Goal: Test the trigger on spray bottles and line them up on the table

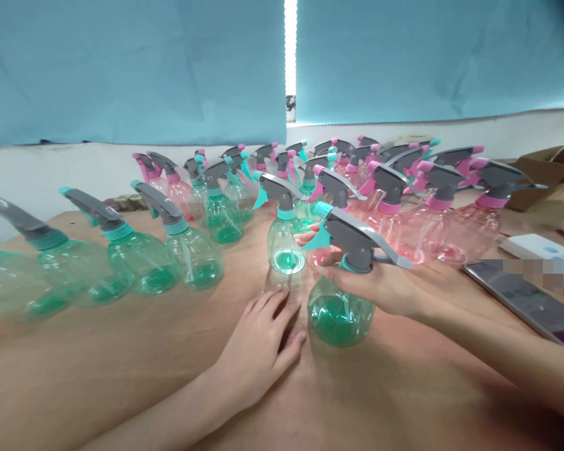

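The green spray bottle (341, 316) in the person's grip is the landmark here; it stands roughly upright above the near part of the bench (145, 382), with a grey trigger head, a teal nozzle pointing left and a teal collar; whether its base touches the wood I cannot tell. The right hand (385, 287) grasps this bottle round the neck, just under the trigger head, the thumb across the near side and the fingers showing beyond it; the left hand (258, 344) holds nothing and lies palm down on the bench, just left of the held bottle and apart from it, its fingers loosely spread.

Beyond the held bottle and a little left stands a second green bottle (286, 244); well to its left runs a row of green bottles (143, 266), their heads grey and teal, the leftmost cut by the edge of view; beyond it to the right crowd pink bottles (425, 235) with pink collars and nozzles. To the right of the held bottle lie a phone (521, 304) and, behind that, a white box (538, 246) with blue marks; farther off on that side sits an open cardboard box (540, 178); well behind it hang blue curtains (131, 69).
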`<state>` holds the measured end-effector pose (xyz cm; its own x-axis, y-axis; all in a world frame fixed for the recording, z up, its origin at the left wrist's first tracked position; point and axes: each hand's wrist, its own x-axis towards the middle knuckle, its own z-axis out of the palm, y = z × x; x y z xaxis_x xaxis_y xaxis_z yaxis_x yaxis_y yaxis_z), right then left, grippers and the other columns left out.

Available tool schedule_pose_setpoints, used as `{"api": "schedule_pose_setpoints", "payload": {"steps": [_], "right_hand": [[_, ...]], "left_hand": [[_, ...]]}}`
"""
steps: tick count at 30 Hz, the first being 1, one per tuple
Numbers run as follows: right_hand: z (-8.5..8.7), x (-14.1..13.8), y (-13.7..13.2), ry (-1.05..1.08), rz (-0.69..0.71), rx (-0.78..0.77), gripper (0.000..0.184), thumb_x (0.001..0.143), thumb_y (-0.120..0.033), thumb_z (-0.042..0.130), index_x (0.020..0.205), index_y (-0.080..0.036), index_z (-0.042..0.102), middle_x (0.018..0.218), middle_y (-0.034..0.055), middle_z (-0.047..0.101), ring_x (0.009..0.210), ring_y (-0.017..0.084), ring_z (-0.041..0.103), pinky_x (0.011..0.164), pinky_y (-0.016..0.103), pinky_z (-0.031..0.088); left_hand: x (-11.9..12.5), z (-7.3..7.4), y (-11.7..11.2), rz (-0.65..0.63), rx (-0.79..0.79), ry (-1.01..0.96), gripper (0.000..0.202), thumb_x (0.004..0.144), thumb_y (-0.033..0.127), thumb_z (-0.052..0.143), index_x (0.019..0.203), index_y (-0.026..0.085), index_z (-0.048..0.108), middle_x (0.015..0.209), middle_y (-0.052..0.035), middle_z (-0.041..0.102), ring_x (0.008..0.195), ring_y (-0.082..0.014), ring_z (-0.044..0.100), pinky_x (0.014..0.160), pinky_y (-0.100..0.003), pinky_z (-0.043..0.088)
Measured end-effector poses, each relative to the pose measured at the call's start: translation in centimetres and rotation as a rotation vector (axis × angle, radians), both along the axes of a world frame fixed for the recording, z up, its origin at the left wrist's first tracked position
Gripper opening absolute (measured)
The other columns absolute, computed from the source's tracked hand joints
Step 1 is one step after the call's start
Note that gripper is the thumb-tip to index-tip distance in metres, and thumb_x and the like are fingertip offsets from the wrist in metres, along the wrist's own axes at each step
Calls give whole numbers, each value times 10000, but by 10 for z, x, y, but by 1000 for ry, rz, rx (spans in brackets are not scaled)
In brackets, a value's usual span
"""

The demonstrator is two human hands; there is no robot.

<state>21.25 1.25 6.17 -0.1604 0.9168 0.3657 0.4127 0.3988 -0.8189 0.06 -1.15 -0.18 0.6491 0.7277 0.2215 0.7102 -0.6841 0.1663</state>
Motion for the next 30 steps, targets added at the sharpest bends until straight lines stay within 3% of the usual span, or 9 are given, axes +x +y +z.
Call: {"api": "schedule_pose_setpoints", "payload": {"steps": [6, 17, 21, 25, 30], "right_hand": [[4, -1, -2, 8, 37, -31, 16, 723, -226, 582, 720, -238, 592, 638, -33, 613, 596, 133, 588, 532, 243, 492], [3, -1, -1, -35, -19, -14, 69, 682, -196, 545, 728, -239, 574, 690, -27, 615, 638, 144, 582, 587, 269, 495], [9, -1, -2, -51, -8, -74, 4, 623, -229, 498, 623, -231, 501, 708, 6, 610, 661, 166, 578, 588, 290, 497], [17, -2, -4, -70, 27, -61, 68, 610, -240, 477, 555, -240, 438, 569, -15, 520, 539, 138, 515, 511, 267, 469], [24, -3, -6, -129, 9, -34, 187, 645, -246, 470, 499, -254, 354, 413, -61, 315, 360, 97, 311, 354, 244, 334]], "left_hand": [[1, 1, 0, 2, 1, 6, 414, 933, 304, 519, 1310, 134, 528, 1342, -168, 523, 1240, -329, 460, 1004, -520, 391], [1, -2, 2, -2, 4, 9, 422, 938, 308, 517, 1319, 127, 520, 1342, -172, 521, 1247, -332, 452, 999, -520, 395], [0, -2, 1, -3, 13, 10, 413, 938, 304, 509, 1313, 131, 525, 1336, -169, 525, 1241, -332, 455, 993, -525, 398], [0, 0, 1, -10, 20, 3, 404, 944, 305, 496, 1306, 129, 533, 1320, -171, 535, 1233, -334, 465, 988, -530, 405], [1, 0, 1, 0, 9, 6, 404, 942, 313, 497, 1302, 135, 536, 1322, -168, 535, 1229, -334, 469, 984, -526, 410]]}}
